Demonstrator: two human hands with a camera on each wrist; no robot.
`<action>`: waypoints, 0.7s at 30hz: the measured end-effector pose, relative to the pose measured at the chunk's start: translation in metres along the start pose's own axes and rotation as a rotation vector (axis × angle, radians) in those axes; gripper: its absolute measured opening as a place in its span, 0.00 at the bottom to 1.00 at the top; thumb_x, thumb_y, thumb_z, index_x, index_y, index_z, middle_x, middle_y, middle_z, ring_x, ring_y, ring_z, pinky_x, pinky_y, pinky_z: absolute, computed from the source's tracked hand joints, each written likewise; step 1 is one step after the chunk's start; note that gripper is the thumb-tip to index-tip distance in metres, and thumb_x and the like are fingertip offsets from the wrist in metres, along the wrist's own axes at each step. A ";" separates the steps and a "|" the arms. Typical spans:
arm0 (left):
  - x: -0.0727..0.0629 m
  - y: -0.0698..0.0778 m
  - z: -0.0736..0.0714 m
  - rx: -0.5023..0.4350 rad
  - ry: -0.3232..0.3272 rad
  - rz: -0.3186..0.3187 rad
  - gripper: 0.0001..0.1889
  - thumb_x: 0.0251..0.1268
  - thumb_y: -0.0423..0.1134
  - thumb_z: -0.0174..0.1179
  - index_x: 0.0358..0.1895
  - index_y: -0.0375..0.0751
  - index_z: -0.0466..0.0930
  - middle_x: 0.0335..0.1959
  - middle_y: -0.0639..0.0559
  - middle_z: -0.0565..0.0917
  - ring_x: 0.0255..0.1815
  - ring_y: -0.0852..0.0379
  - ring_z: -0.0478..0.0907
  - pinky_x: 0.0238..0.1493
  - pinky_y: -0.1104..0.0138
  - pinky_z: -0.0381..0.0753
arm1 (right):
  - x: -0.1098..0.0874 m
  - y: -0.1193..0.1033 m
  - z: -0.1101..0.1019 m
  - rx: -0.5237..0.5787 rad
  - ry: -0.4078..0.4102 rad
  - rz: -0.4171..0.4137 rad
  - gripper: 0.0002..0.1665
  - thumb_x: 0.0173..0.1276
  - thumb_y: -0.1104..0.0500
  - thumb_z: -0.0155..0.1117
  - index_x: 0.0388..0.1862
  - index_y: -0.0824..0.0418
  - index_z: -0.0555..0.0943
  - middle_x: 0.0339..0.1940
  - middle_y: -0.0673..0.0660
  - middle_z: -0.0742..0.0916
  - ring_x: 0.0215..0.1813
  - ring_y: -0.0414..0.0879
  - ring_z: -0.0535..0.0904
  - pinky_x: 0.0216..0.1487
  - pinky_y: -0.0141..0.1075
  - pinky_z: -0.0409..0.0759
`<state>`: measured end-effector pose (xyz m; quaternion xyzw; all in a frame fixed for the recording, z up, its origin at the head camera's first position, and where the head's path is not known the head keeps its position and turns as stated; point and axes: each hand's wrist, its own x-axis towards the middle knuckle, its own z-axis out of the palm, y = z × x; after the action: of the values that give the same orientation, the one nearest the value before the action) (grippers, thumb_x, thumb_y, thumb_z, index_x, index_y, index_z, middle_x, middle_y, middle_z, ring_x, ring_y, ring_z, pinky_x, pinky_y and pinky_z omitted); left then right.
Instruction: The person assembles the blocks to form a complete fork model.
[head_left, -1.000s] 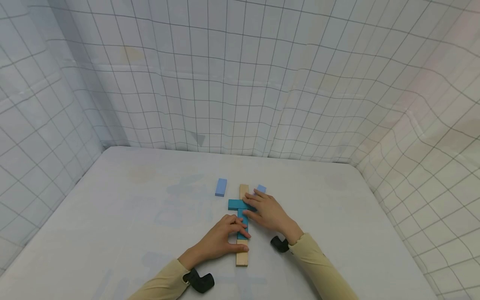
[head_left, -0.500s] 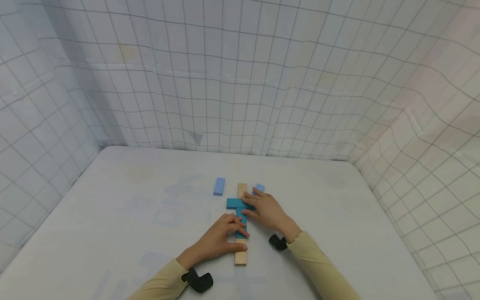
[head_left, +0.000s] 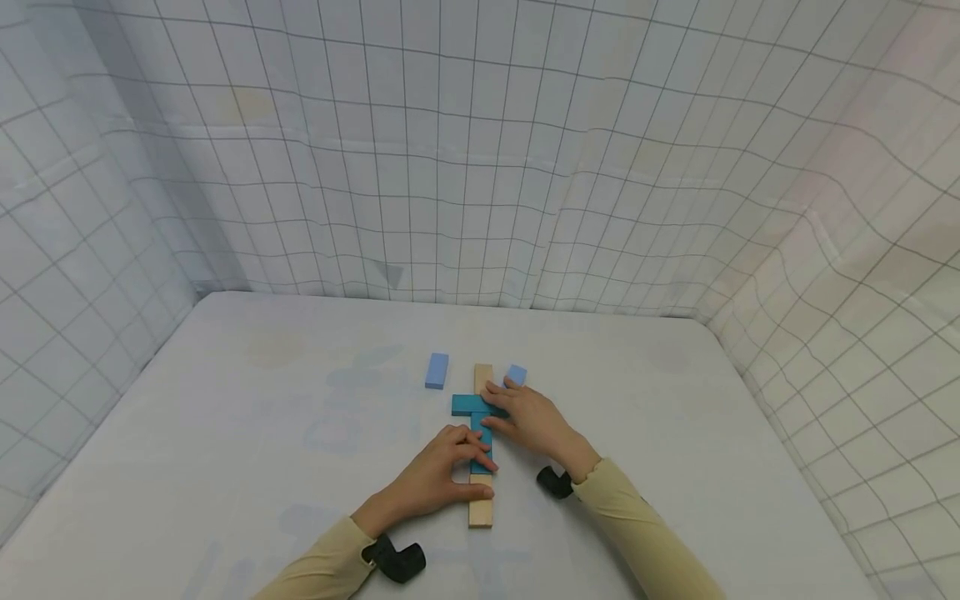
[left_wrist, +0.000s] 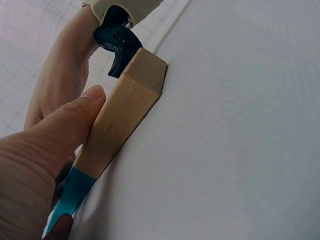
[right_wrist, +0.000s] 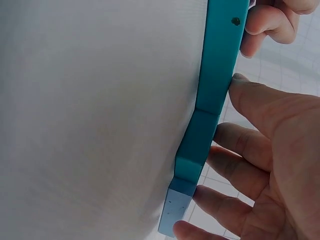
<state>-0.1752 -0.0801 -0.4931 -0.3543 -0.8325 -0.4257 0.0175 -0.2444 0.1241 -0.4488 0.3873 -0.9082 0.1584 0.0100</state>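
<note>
Flat blocks form a cross on the white table. A teal block (head_left: 463, 405) lies crosswise, with a second teal block (head_left: 478, 419) running from it towards me. A plain wooden block (head_left: 481, 513) continues the line at the near end, and another wooden block (head_left: 483, 375) extends it at the far end. My left hand (head_left: 435, 479) rests its thumb on the near wooden block and its fingertips over the lengthwise teal one. My right hand (head_left: 536, 423) lays its fingers over the right part of the crosswise block, its thumb touching the lengthwise teal block.
A light blue block (head_left: 437, 371) lies left of the far wooden block. Another light blue block (head_left: 515, 373) is partly hidden behind my right fingers. Dark wrist devices sit below both cuffs. Gridded white curtains surround the table (head_left: 637, 392) at the back and sides.
The head view shifts slightly, moving the scene a little left and up. Both hands stay in the same place on the blocks.
</note>
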 end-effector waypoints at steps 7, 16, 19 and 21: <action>0.000 0.000 0.000 -0.003 -0.004 -0.007 0.16 0.54 0.57 0.66 0.44 0.57 0.84 0.52 0.61 0.73 0.58 0.58 0.64 0.59 0.56 0.67 | -0.001 -0.001 0.000 0.012 -0.023 0.027 0.33 0.69 0.47 0.60 0.66 0.64 0.71 0.68 0.59 0.70 0.69 0.60 0.62 0.63 0.51 0.64; -0.001 0.002 -0.001 -0.014 -0.001 0.000 0.16 0.54 0.56 0.67 0.44 0.55 0.84 0.52 0.59 0.73 0.58 0.58 0.64 0.58 0.57 0.68 | -0.001 0.000 -0.002 0.019 -0.008 -0.004 0.32 0.68 0.48 0.61 0.65 0.65 0.72 0.67 0.59 0.71 0.68 0.61 0.63 0.63 0.50 0.65; -0.001 0.002 -0.001 -0.014 0.001 0.002 0.16 0.54 0.56 0.67 0.44 0.55 0.84 0.52 0.59 0.73 0.58 0.58 0.65 0.58 0.57 0.68 | -0.002 0.001 -0.002 0.019 -0.002 -0.018 0.32 0.68 0.48 0.61 0.65 0.65 0.72 0.67 0.60 0.72 0.68 0.61 0.63 0.63 0.50 0.66; -0.001 0.002 -0.001 -0.009 0.001 0.001 0.16 0.54 0.56 0.67 0.44 0.55 0.84 0.52 0.59 0.73 0.57 0.58 0.65 0.58 0.57 0.68 | -0.002 0.001 -0.002 0.023 0.001 -0.023 0.32 0.68 0.48 0.61 0.65 0.66 0.72 0.67 0.60 0.72 0.68 0.62 0.63 0.62 0.50 0.66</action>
<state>-0.1737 -0.0803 -0.4914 -0.3545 -0.8304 -0.4294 0.0163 -0.2438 0.1271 -0.4473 0.3977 -0.9018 0.1691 0.0076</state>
